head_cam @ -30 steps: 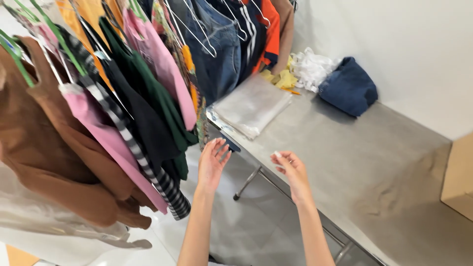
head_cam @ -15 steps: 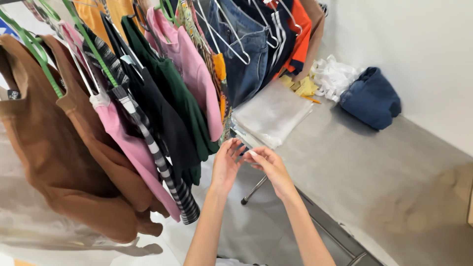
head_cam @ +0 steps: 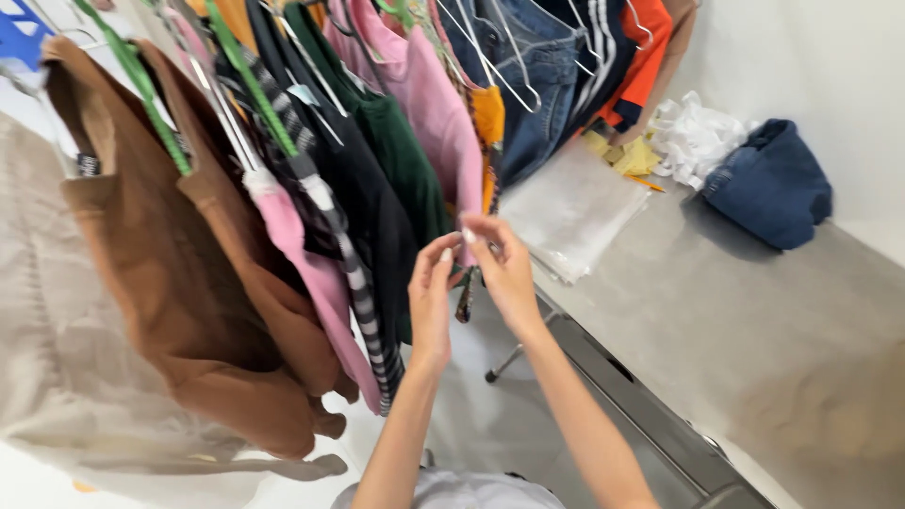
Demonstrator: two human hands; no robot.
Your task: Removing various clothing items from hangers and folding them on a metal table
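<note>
Both hands' grip: left hand (head_cam: 432, 297), right hand (head_cam: 504, 273) | pinching pink garment (head_cam: 436, 113) hem

Brown jacket (head_cam: 179, 245) — pink top (head_cam: 438, 113), dark green top (head_cam: 401, 160) — black-and-white striped garment (head_cam: 353, 283), navy bundle (head_cam: 773, 184).

bright, even light all over. soft dark shadow beside blue bundle (head_cam: 775, 184) on grey table (head_cam: 754, 320). whole picture bit blurry, most at clothes near left edge.

Left hand (head_cam: 432, 297) and right hand (head_cam: 504, 269) raised together at hem of pink garment (head_cam: 436, 104) on rack. Right of garment: clear plastic bags (head_cam: 575, 203), blue bundle (head_cam: 773, 184) on grey table (head_cam: 754, 320).
</note>
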